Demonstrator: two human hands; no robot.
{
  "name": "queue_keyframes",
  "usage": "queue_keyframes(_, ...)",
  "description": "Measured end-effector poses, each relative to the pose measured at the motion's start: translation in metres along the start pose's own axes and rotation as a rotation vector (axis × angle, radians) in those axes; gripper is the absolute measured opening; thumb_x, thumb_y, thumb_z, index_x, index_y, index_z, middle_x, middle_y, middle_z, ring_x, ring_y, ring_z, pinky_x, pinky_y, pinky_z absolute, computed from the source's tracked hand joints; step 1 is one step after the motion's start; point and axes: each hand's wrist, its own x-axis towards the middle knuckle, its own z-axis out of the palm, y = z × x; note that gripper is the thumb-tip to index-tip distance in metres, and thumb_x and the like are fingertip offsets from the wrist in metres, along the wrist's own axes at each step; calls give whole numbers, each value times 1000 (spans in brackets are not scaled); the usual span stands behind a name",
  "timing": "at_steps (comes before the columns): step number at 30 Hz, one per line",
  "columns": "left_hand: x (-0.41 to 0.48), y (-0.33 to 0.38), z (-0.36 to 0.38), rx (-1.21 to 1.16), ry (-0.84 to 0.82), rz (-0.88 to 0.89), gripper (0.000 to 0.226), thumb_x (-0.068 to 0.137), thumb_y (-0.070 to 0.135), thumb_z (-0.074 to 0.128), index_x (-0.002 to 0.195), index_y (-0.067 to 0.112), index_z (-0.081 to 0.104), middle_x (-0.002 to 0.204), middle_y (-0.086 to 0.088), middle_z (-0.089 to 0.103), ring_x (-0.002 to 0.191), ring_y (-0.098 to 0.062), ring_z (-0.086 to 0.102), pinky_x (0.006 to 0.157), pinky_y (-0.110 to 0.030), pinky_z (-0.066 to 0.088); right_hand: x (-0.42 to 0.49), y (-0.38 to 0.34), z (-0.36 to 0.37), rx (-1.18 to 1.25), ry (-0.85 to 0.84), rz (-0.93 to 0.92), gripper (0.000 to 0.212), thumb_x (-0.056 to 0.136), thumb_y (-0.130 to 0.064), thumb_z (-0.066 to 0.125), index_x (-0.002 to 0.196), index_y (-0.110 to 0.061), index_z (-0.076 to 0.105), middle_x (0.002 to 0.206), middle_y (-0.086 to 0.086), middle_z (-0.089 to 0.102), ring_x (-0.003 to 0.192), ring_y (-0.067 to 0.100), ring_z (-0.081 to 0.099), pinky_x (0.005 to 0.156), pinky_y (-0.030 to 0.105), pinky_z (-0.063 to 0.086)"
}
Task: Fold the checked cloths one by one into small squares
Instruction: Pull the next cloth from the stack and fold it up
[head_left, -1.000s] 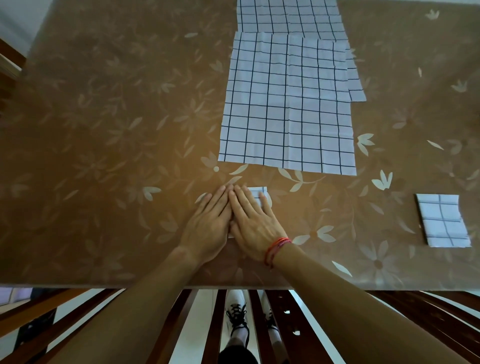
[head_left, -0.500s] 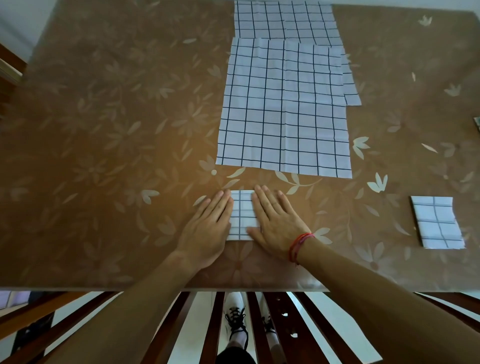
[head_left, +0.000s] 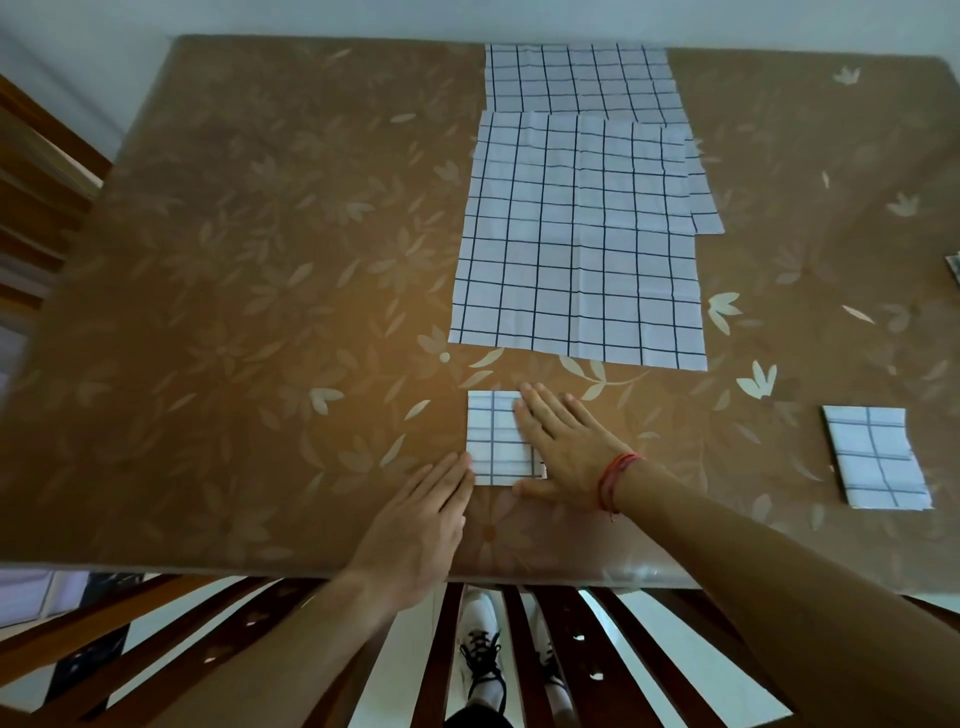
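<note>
At the front edge of the brown floral counter (head_left: 208, 312), your right hand (head_left: 566, 447) presses the small folded white checked cloth square (head_left: 496, 439) w/ straight fingers (head_left: 540, 410); left hand (head_left: 415, 525) flat, fingertips (head_left: 462, 462) at its corner. Lift too fast & folds may spring open.

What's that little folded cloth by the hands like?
The little folded cloth is a small white fabric square with thin dark grid lines, lying flat on the brown flowered table near its front edge. The right hand rests flat on its right side; the left hand touches its lower left corner.
</note>
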Motion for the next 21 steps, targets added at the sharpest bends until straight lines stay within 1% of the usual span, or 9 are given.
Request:
queue_keyframes(2,8,4,-10,-175,81,-67,45,103,28,30,143,12,45,153,2,37,144,-5,22,116,-14,2,-1,-4,-14,340,13,93,87,91,-66,30,154,-13,1,161,0,-3,148,17,-5,122,43,6)
queue_keyframes(4,19,9,-26,-338,205,-189,34,101,26,42,129,18,61,133,10,57,125,-1,47,110,-4,6,-2,-9,-27,734,148,226,59,97,-50,39,147,-18,30,152,-6,29,143,15,25,116,39,25)
queue_keyframes(6,30,14,-43,-644,261,-402,24,101,24,45,103,27,68,104,15,66,96,6,57,100,-11,36,-3,-14,-33,964,311,365,24,99,-40,41,108,-23,55,116,-2,61,108,18,56,89,35,45)
queue_keyframes(7,35,16,-52,-851,247,-526,26,102,23,45,89,31,66,92,15,64,84,8,56,86,-14,45,-4,-17,-35,1076,361,438,23,99,-39,42,95,-21,56,99,0,64,93,16,59,81,34,46)
queue_keyframes(9,47,15,-59,-1162,259,-739,30,102,24,47,78,31,63,82,16,62,73,8,55,70,-14,45,-7,-22,-36,1292,418,541,30,98,-35,44,85,-11,56,81,1,63,77,12,56,76,39,47)
queue_keyframes(13,63,10,-60,-1497,308,-939,21,98,20,54,112,11,67,115,-3,66,105,-10,61,98,-29,47,-11,-29,-33,1509,433,614,36,96,-32,48,63,-23,59,59,-13,55,65,13,51,65,32,43)
queue_keyframes(15,64,11,-61,-1563,312,-968,24,98,16,53,117,4,64,117,-7,64,111,-16,60,104,-32,44,-9,-30,-30,1555,407,646,30,92,-37,48,73,-29,70,73,-10,69,79,17,65,77,36,53)
queue_keyframes(17,64,13,-62,-1619,314,-961,27,99,13,52,120,0,61,120,-10,63,114,-19,58,105,-33,44,-7,-33,-30,1605,382,658,31,84,-46,48,88,-28,74,91,-2,74,95,24,68,91,48,53)
queue_keyframes(21,65,14,-61,-1652,261,-937,33,99,12,49,129,0,55,121,-9,63,116,-18,58,102,-32,45,-4,-37,-31,1660,364,691,37,74,-54,48,84,-29,74,96,4,74,100,30,67,92,55,51)
